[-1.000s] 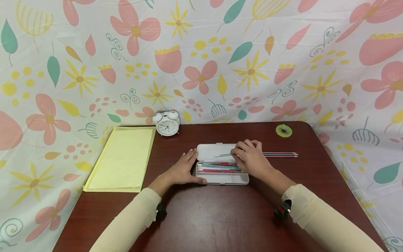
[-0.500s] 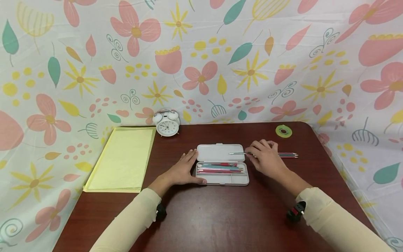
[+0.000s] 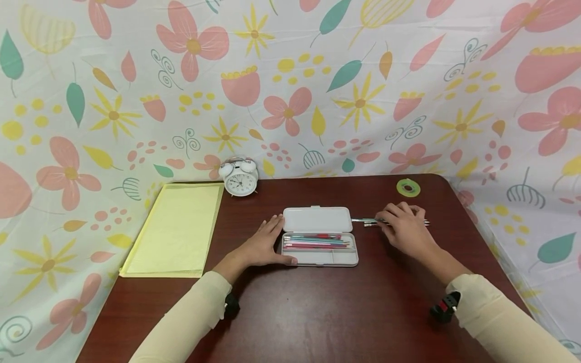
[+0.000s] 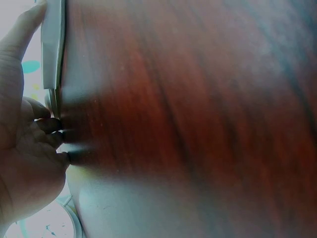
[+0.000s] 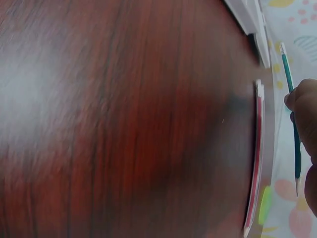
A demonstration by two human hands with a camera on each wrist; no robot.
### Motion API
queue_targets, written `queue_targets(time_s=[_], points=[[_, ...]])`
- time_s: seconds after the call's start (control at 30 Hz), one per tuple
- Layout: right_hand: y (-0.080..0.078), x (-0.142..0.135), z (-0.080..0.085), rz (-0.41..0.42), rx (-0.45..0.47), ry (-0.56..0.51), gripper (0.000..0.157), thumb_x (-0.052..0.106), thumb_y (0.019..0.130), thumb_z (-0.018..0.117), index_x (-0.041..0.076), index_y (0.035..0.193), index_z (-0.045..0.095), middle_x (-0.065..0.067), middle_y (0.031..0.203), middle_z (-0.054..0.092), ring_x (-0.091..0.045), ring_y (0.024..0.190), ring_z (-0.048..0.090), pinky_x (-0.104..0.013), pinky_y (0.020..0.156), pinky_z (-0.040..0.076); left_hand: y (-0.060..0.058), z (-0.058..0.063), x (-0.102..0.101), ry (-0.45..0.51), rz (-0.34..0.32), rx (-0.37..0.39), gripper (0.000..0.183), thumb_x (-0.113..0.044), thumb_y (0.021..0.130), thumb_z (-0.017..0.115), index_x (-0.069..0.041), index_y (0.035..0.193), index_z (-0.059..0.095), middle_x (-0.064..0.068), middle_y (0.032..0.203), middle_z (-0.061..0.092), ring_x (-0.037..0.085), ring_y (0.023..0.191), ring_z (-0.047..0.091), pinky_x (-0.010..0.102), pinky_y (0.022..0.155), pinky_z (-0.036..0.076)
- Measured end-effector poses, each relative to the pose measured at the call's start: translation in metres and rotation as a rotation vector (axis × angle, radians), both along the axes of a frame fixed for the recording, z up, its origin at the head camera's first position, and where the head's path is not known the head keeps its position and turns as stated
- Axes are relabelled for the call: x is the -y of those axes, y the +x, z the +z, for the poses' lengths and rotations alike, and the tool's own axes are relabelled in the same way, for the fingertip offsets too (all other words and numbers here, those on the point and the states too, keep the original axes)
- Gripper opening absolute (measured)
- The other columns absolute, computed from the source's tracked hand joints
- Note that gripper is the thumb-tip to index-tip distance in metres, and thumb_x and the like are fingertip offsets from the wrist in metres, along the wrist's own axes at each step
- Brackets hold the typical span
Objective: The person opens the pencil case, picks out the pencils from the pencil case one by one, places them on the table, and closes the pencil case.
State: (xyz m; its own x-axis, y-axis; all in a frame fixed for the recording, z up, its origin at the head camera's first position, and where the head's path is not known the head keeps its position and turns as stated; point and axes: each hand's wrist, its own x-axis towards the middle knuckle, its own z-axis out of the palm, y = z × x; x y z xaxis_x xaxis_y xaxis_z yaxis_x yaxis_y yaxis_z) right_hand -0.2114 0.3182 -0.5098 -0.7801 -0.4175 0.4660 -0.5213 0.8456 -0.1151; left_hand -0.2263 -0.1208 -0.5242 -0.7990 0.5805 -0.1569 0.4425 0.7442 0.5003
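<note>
Teal and slender, a pencil (image 5: 297,154) is pinched between thumb and fingers of the right hand (image 3: 404,228), to the right of the open, rectangular white case (image 3: 316,220) on the glossy, wood-grained table (image 3: 327,307). The left hand (image 3: 259,248), fingers extended, touches the case's left side. Only the right wrist view clearly shows a gap between the held pencil and the red pencil (image 5: 257,134) lying on the wood.
</note>
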Motion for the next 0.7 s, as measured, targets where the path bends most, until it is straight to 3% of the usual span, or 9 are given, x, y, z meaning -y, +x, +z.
queue_targets(time_s=[0.7], points=[[0.01,-0.033,-0.012,-0.053,0.068,0.016,0.02,0.003,0.091,0.086,0.012,0.108,0.081,-0.007,0.107,0.067,-0.036,0.101,0.055,-0.081,0.091,0.04,0.001,0.002,0.0,0.002,-0.001,0.014,0.135,-0.073,0.087,0.082,-0.002,0.177,0.01,0.016,0.188,0.009,0.033,0.176,0.006,0.054,0.143,0.008]])
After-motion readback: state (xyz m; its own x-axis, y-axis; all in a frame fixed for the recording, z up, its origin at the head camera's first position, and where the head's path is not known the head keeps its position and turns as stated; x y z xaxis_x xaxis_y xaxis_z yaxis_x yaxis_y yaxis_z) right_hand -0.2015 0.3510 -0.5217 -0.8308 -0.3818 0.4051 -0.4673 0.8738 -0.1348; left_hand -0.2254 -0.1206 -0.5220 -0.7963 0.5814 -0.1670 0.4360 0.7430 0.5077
